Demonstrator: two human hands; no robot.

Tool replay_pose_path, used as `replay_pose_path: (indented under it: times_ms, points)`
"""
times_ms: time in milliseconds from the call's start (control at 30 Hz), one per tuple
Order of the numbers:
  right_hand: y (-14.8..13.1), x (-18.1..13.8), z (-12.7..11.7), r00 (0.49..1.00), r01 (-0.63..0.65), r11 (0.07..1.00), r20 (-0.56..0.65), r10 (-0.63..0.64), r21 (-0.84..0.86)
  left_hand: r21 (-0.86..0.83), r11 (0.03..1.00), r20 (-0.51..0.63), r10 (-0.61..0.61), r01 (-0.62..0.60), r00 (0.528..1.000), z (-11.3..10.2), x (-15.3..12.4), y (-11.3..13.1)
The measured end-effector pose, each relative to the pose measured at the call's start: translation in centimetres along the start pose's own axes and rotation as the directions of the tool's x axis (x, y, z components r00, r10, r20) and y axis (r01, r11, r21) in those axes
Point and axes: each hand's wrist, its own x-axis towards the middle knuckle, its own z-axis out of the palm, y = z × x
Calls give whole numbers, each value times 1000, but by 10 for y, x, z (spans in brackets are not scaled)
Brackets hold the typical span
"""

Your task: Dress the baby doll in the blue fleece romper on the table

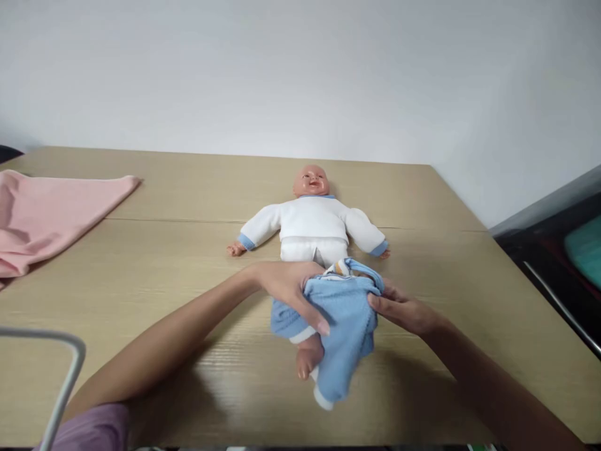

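A baby doll (312, 219) in a white top with blue cuffs lies on its back in the middle of the wooden table (164, 263), head away from me. Light blue trousers (345, 326) are bunched around its legs, and one bare foot sticks out below them. My left hand (288, 285) grips the left side of the trousers' waistband, thumb on top of the cloth. My right hand (404, 310) pinches the right side of the same waistband. Both hands are closed on the fabric just below the doll's white body.
A pink cloth (47, 216) lies at the table's far left. A grey metal bar (66, 369) curves in at the lower left. Beyond the right table edge are a dark surface and something teal (585, 250). A white wall stands behind.
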Motion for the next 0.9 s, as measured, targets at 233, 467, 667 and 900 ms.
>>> replay_pose_path:
  times_ms: [233, 467, 667, 900]
  points:
    - [-10, 3, 6, 975, -158, 978, -176, 133, -139, 31, 990, -152, 141, -138, 978, -7, 6, -20]
    - [-22, -11, -6, 939, -235, 941, 195, 285, -244, -1, 997, -167, 70, -71, 983, -4, 7, -23]
    - [-20, -10, -3, 965, -93, 995, 243, 97, -31, -194, 980, 77, -20, 35, 997, -10, 0, -27]
    - [9, -8, -11, 977, -202, 953, 120, 178, 227, -143, 989, -73, 35, -45, 997, -18, -6, -35]
